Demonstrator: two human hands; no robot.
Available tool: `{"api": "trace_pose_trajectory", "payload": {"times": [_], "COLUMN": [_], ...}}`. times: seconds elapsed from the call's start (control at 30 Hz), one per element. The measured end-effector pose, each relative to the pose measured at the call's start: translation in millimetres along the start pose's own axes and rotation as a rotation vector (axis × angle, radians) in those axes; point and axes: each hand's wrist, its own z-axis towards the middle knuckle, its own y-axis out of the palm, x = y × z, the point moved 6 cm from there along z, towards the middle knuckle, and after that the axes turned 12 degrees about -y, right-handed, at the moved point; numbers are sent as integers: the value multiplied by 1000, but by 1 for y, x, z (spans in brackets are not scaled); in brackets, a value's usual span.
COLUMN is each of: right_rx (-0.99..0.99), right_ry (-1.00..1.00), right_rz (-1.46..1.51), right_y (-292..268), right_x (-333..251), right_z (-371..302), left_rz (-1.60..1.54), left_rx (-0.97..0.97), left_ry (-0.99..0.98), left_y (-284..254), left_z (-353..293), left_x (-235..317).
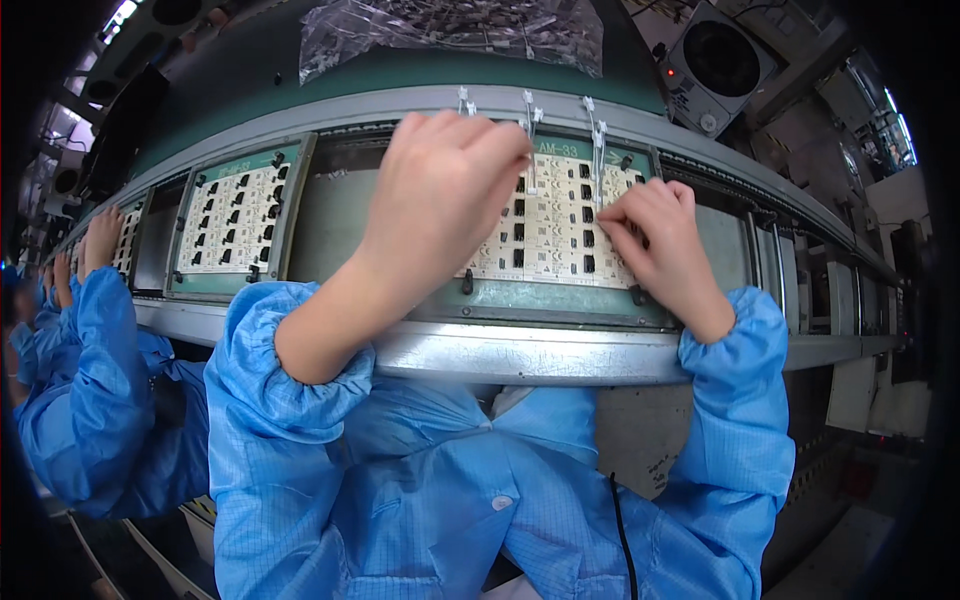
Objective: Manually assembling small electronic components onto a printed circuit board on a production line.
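A cream panel of small circuit boards (pixel 555 235) with rows of black connectors lies in a green carrier frame (pixel 520 298) in front of me. My left hand (pixel 440 180) reaches over the panel's upper left part, its fingers pinched at a short connector cable (pixel 532 180) with white ends. At the panel's right side, my right hand (pixel 660 235) has thumb and forefinger closed at the lower end of another white-ended cable (pixel 600 160). The fingertips partly cover what they grip. More white cable ends (pixel 466 100) stick up along the rail behind my left hand.
A metal conveyor rail (pixel 520 352) runs across the near side. To the left sits a second carrier with a similar panel (pixel 232 218). Beyond the line lies a clear plastic bag of cables (pixel 450 30). A co-worker's hand (pixel 102 238) works farther left; a fan (pixel 715 60) stands at back right.
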Motion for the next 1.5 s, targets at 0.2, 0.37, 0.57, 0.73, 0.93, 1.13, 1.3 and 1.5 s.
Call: {"api": "trace_pose_trajectory", "payload": {"times": [0.2,0.37,0.57,0.73,0.93,1.13,1.3,1.5], "right_rx": [-33,-52,-93,-265,19,36,-93,-237], "right_ry": [-52,-101,-53,-22,-44,215,253,326], "right_rz": [3,-46,-96,-6,7,-201,-177,-353], "right_y": [1,-1,-1,-11,-3,77,69,-26], "right_x": [3,-1,-13,-5,60,153,171,150], "right_z": [5,11,12,17,114,188,194,146], "left_rz": [-164,-318,-261,-73,63,27,-78,-94], "left_rx": [-48,-144,-92,-54,-87,-196,-276,-320], "left_ry": [-176,-274,-215,-108,-84,-215,-340,-380], "left_y": [5,13,18,27,37,51,51,50], "left_z": [0,-3,-7,-14,-22,-28,-25,-19], "left_x": [-21,-24,-23,-8,6,-3,-16,-21]}}
